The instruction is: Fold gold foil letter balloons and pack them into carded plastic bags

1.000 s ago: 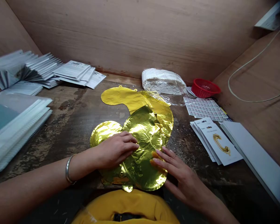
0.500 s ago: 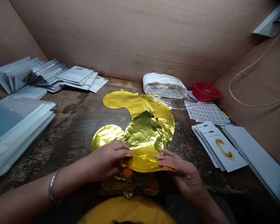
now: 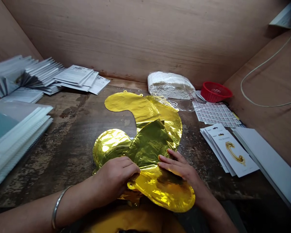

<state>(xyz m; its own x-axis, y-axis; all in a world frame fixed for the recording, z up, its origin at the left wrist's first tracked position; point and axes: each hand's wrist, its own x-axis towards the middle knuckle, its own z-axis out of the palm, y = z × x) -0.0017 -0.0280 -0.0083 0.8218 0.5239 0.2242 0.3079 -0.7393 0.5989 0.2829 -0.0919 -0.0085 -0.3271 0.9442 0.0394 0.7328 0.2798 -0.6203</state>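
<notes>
Gold foil balloons (image 3: 147, 110), flat and overlapping in curved shapes, lie at the middle of the table. A folded one is nearest me, its rounded end hanging toward the front edge. My left hand (image 3: 118, 176) pinches this foil balloon at its left side, fingers curled and thumb side hidden. My right hand (image 3: 178, 166) rests on the same balloon with fingers stretched out over the fold; part of the palm is behind the rounded end. A silver bangle (image 3: 55, 207) is on my left wrist.
White printed cards (image 3: 74, 75) lie back left, above clear plastic sleeves (image 3: 16, 129). Back right are a wrapped white stack (image 3: 171, 85), a red basket (image 3: 215, 92) and sticker sheets (image 3: 215, 114). Cards with a gold C (image 3: 235, 155) lie beside a long white box (image 3: 269, 161).
The near part of the folded foil balloon was lifted and turned over; its rounded end now extends toward me on the right. My left hand has closed on its edge.
</notes>
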